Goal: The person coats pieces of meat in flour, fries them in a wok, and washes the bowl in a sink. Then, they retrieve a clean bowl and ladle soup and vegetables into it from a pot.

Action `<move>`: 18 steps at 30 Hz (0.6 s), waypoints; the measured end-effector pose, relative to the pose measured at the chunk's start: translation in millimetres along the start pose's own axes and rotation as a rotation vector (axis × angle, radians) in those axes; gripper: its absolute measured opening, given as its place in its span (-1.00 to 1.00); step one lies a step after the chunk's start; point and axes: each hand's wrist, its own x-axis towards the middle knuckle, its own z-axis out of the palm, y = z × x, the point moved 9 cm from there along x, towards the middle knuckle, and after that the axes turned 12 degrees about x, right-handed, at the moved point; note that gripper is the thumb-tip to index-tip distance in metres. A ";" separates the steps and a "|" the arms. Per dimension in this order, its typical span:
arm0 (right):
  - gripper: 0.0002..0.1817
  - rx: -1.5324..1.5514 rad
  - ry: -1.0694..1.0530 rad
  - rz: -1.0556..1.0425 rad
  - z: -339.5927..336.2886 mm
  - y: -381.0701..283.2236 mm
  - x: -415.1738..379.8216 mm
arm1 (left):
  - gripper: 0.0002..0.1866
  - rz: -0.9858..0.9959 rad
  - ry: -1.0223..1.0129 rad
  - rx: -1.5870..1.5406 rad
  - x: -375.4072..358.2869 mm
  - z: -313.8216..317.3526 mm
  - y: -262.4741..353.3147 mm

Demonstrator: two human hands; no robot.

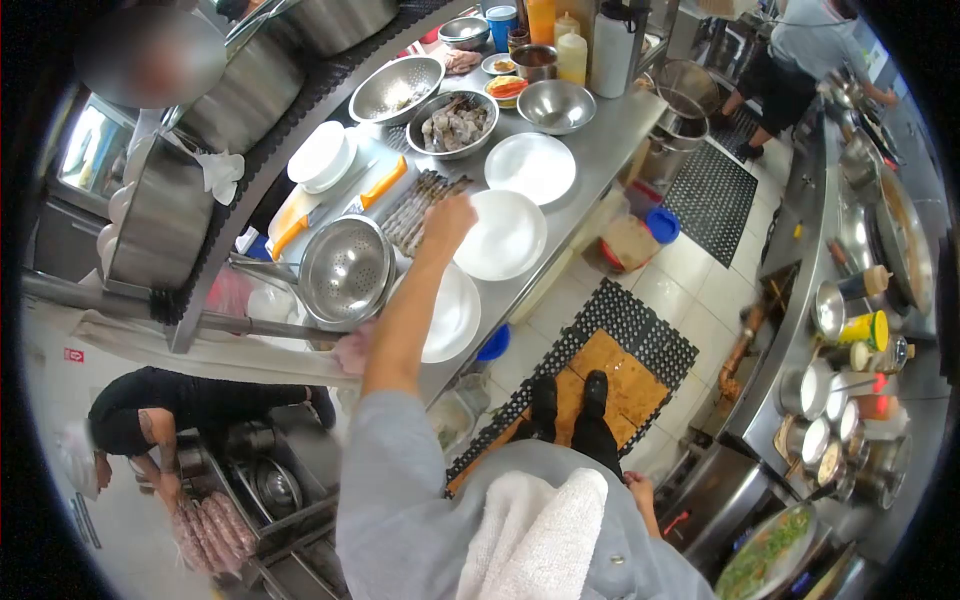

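My left hand [450, 222] reaches over the steel counter, its fingers curled together at the right side of a row of raw shrimp [412, 210]. Anything inside its grasp is hidden. Just right of the hand is a white plate [500, 235], with another white plate [530, 168] above it and a third [448, 315] partly behind my forearm. A steel bowl [452, 125] of shrimp stands beyond the row, and an empty colander [347, 270] sits to the left. My right hand [638, 488] hangs low beside my body, small and partly hidden by my sleeve.
Yellow-handled knives [383, 183] lie left of the shrimp. More bowls, bottles and a colander [397, 90] line the counter's back. A shelf [250, 135] with large pots overhangs the left. One person bends at lower left [170, 415]; another stands at upper right [810, 50]. Pans line the right counter.
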 end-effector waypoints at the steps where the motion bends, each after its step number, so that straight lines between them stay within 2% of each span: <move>1: -0.80 0.011 0.000 -0.005 -1.1 3.2 2.8 | -0.79 0.000 0.000 0.001 -0.4 0.0 -0.1; 3: -0.79 -0.002 -0.008 -0.019 -3.6 4.4 5.7 | -0.82 0.032 0.099 0.040 1.1 2.8 0.2; 7: -0.79 0.003 -0.003 -0.031 -5.4 4.3 2.8 | -0.85 0.036 0.153 0.032 -3.3 2.8 0.4; 9: -0.79 0.005 -0.001 -0.004 -6.9 3.5 -0.2 | -0.85 0.109 0.350 0.033 -14.9 -18.2 7.1; 10: -0.78 0.007 0.000 0.020 -6.4 4.9 0.2 | -0.85 0.110 0.350 0.034 -13.6 -20.9 7.0; 12: -0.78 -0.004 -0.001 0.008 -5.7 2.8 0.8 | -0.83 0.084 0.131 -0.020 -6.5 -7.9 4.2; 16: -0.78 -0.052 0.027 0.020 -6.2 4.7 4.4 | -0.83 0.119 0.139 -0.104 2.1 18.3 -8.1; 18: -0.77 -0.018 0.024 0.009 -7.2 20.8 12.9 | -0.71 0.146 0.214 -0.196 1.3 19.8 -14.3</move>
